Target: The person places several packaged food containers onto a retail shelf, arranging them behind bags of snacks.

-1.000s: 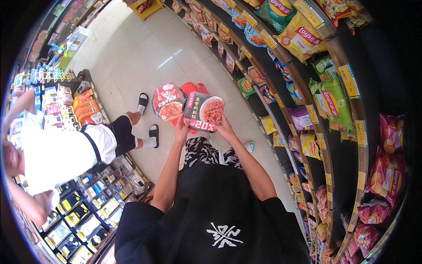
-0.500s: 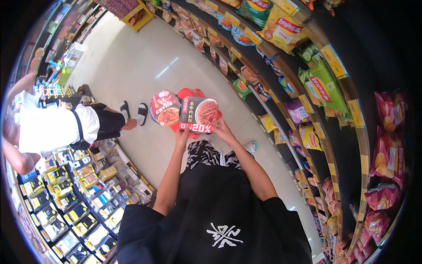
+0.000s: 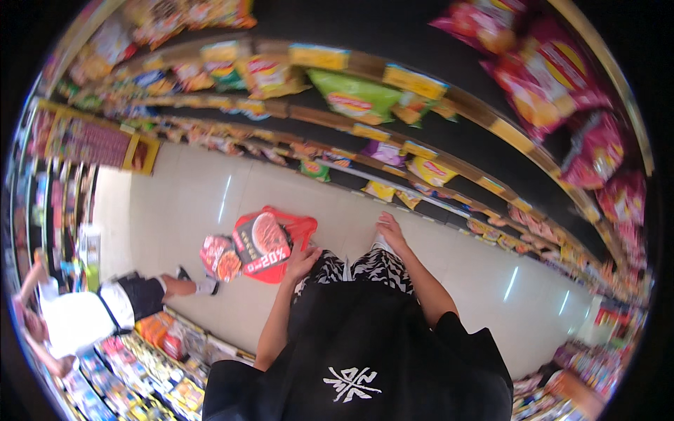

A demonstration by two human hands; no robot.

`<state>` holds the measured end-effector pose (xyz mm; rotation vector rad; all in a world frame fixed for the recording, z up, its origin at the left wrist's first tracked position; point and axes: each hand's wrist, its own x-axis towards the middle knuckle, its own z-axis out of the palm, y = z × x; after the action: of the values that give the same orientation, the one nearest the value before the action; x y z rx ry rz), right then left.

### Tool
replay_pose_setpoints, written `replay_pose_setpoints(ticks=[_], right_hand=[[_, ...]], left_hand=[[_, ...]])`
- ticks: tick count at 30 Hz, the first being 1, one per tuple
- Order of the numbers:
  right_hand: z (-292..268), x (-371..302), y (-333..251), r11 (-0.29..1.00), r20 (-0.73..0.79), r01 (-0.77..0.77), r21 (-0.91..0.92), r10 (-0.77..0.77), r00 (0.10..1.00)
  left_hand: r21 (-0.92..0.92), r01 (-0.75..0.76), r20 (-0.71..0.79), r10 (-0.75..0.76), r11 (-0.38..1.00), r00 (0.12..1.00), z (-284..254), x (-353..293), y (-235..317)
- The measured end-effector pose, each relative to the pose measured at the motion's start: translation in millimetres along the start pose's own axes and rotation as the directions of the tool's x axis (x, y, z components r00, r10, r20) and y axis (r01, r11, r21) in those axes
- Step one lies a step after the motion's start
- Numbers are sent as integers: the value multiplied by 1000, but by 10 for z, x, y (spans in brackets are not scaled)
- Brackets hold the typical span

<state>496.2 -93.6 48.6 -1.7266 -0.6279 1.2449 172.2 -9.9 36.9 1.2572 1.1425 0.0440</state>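
Observation:
A red shopping basket (image 3: 302, 226), partly hidden, hangs in front of me on the left. My left hand (image 3: 302, 265) is closed at its near right edge. Two packaged ready meals sit in its mouth: a black and red box (image 3: 263, 238) with a bowl of food pictured on it, and a smaller red bowl-shaped pack (image 3: 222, 258) on its left. My right hand (image 3: 390, 231) is off to the right, fingers loosely apart and somewhat blurred, with nothing in it. It is over the floor, below the snack shelves.
Long shelves of snack bags (image 3: 354, 98) curve across the far side. A person in a white top (image 3: 77, 312) stands at the left beside low racks of small packages (image 3: 140, 372). A yellow-edged display (image 3: 144, 153) is at far left. Pale tiled floor (image 3: 189, 189) lies between.
My right hand has let go of the black and red box and moved right. My view has turned right, so the shelves now run across the top. The left hand has shifted to the basket's edge.

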Motion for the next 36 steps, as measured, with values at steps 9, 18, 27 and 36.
replay_pose_setpoints(ticks=[9, 18, 27, 36], right_hand=[[-2311, -826, -372, 808, -638, 585, -73, -489, 595], [-5112, -1617, -1167, 678, -946, 712, -182, -319, 62], [-6749, -1536, -1302, 534, -981, 835, 132, -48, 186], [-7325, -1288, -782, 313, -653, 906, 285, -629, 423]], left_hand=[[-51, -378, 450, 359, 924, 818, 1168, 414, 2493], [-198, -504, 638, 501, 841, 585, 2858, 407, 3947], [-161, -492, 699, 451, 855, 555, 4236, 531, 4821], [-194, -481, 701, 464, 855, 542, 5455, 968, 5329]])
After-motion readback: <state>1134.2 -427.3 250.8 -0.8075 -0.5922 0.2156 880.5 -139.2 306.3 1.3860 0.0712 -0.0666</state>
